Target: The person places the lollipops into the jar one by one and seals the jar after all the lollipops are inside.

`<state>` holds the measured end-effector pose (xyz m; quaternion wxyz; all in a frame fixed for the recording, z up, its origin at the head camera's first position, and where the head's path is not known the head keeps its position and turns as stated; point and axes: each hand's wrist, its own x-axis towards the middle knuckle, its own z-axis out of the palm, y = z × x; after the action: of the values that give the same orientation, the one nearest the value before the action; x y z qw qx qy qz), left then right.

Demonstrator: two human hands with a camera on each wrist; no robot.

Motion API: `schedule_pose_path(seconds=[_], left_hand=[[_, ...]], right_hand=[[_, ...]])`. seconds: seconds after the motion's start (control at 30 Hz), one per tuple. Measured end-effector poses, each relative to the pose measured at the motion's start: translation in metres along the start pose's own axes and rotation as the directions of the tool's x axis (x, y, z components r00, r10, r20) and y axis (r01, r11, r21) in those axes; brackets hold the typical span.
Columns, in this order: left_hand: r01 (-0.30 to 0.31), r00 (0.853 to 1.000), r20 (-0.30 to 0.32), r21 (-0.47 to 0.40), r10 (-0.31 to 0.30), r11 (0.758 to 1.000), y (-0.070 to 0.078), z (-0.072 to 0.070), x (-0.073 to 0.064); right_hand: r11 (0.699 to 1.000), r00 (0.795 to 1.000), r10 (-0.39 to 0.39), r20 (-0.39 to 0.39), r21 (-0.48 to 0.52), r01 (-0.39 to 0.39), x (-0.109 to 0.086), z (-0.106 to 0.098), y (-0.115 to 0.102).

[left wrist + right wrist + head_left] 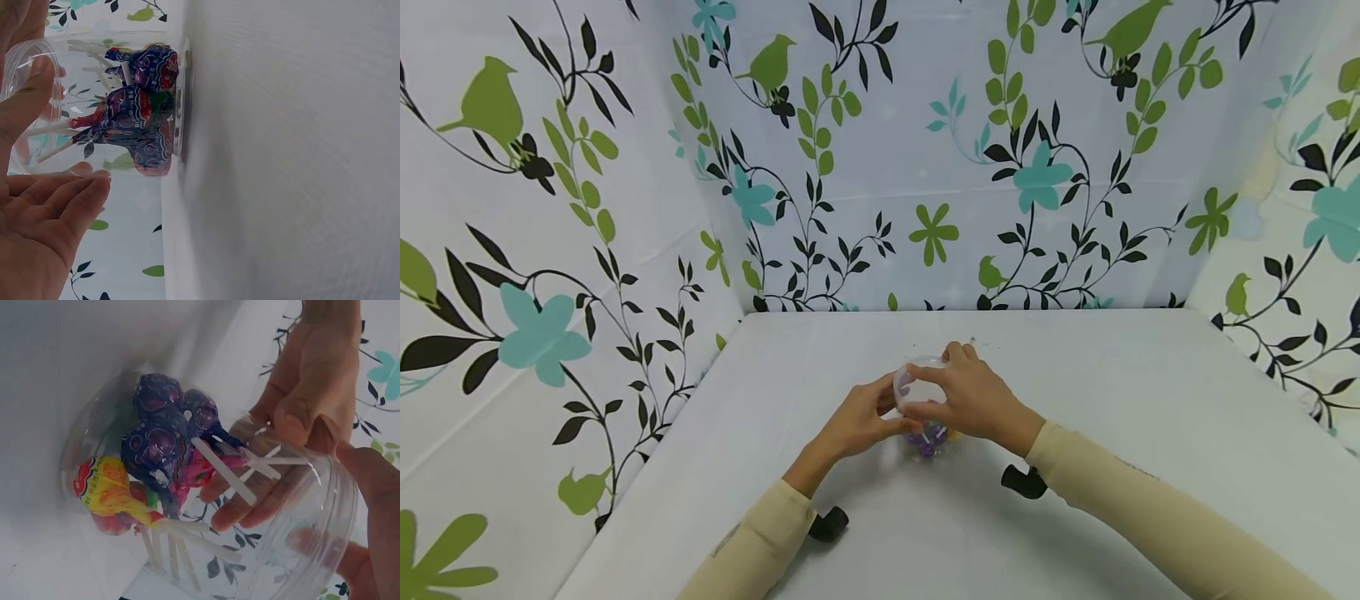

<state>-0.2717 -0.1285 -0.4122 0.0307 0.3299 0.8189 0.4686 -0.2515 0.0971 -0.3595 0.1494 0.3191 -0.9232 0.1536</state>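
A clear plastic jar point(180, 100) stands with its base down on the white table, between both hands. Inside are several wrapped lollipops point(156, 450), mostly dark blue and purple, their white sticks pointing up. One yellow lollipop point(106, 487) with some red lies among them. My left hand point(865, 421) holds the jar's upper side, thumb at the near side and fingers around the far side. From above, my right hand point(973, 396) grips the round clear lid point(925, 392) with thumb and fingers curled at its edge. The hands hide part of the jar in the head view.
A white table point(1112, 375) extends around the jar. Patterned cloth walls point(865, 192) rise at the back and both sides. A black curved piece sits below each wrist, at the left cuff point(829, 525) and the right cuff point(1024, 482).
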Motion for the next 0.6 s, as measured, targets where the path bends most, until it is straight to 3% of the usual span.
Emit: schedule_pose_path(seconds=[0.13,0.33,0.4,0.5,0.6], left_hand=[[0.025,1.0,-0.005,0.03,-0.025,0.999,0.0,0.0,0.0],[0.043,0.999,-0.009,0.017,-0.043,0.999,0.001,0.002,0.002],[0.041,0.999,-0.007,0.007,-0.041,0.999,0.001,0.002,0.002],[0.045,0.999,-0.016,0.012,-0.045,0.999,0.002,0.003,0.001],[0.049,0.998,-0.034,0.026,-0.048,0.998,0.003,0.002,0.001]], right_hand=[[0.999,1.0,0.008,-0.018,-0.042,-0.009,0.001,0.0,0.0],[0.999,0.988,0.05,0.148,0.006,-0.052,0.002,-0.017,0.007],[0.997,0.984,0.067,0.166,0.012,-0.07,0.003,-0.019,0.008],[0.996,0.987,0.091,0.131,-0.023,-0.089,0.002,-0.016,0.004],[0.989,0.993,0.111,0.038,-0.098,-0.107,0.002,-0.01,-0.001]])
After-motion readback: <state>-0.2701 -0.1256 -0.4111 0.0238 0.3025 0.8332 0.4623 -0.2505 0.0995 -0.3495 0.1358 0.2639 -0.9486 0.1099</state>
